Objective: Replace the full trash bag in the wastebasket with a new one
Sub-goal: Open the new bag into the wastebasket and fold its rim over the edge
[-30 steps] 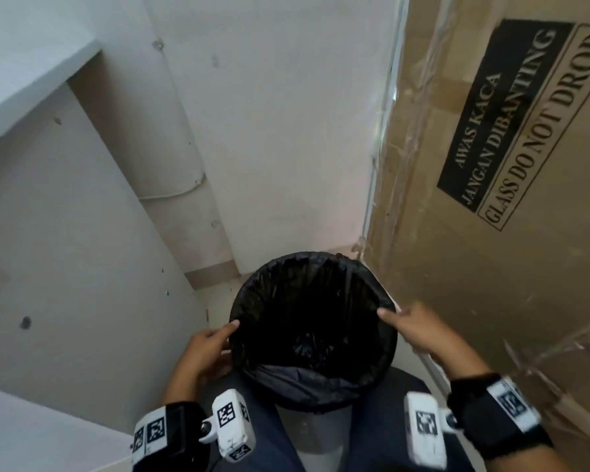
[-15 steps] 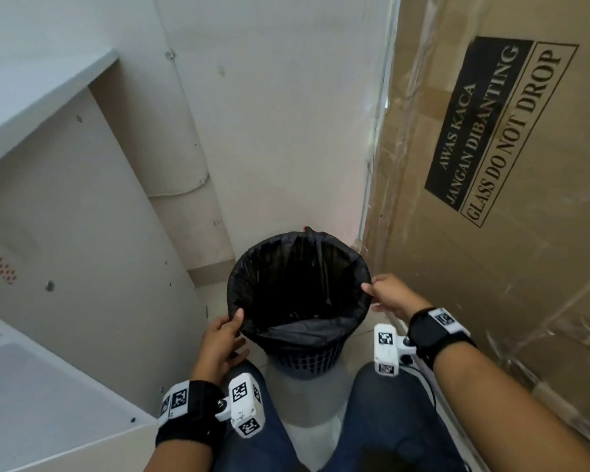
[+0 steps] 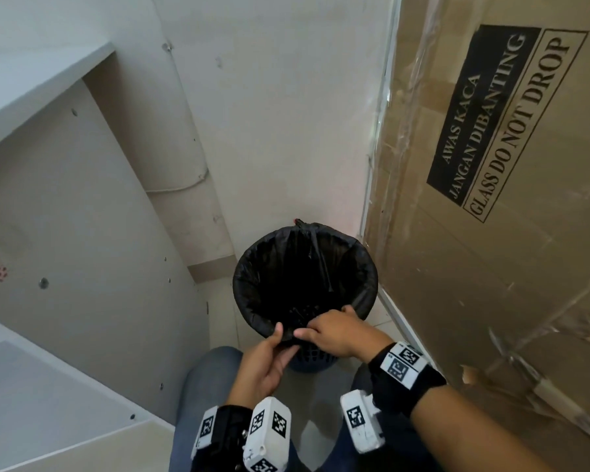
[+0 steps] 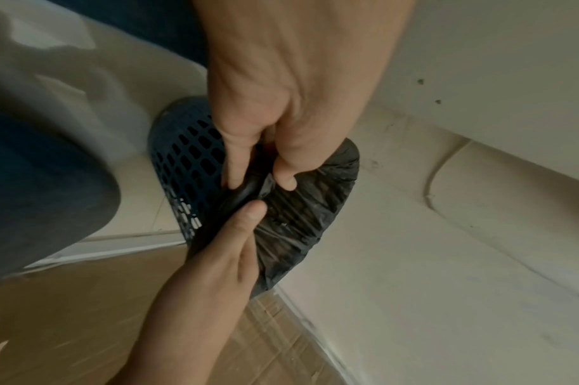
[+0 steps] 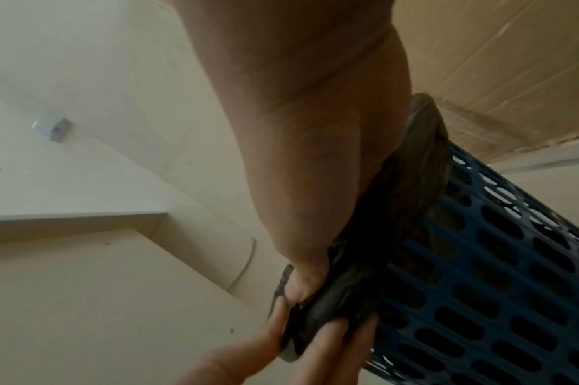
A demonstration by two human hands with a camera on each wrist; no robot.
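A dark blue perforated wastebasket (image 3: pixel 315 357) (image 4: pixel 182 156) (image 5: pixel 479 286) stands on the floor in a corner, lined with a black trash bag (image 3: pixel 304 267) (image 4: pixel 311 208) (image 5: pixel 357 281) folded over its rim. Both hands meet at the near rim. My left hand (image 3: pixel 276 349) (image 4: pixel 255 179) pinches the bag's folded edge between thumb and fingers. Right beside it, my right hand (image 3: pixel 324 332) (image 5: pixel 301 289) curls over the rim and grips the same gathered edge. A small knot (image 3: pixel 298 223) in the bag shows at the far rim. The bag's inside is too dark to read.
A tall cardboard box (image 3: pixel 491 267) marked "GLASS DO NOT DROP" stands close on the right of the basket. A white cabinet panel (image 3: pixel 82 233) closes in the left, a wall (image 3: pixel 269 114) the back. My knees (image 3: pixel 205 376) in blue trousers flank the near side.
Both hands left the left and right sides of the rim and came together at the near rim, gathering the bag's edge. The basket now sits lower and farther from the head.
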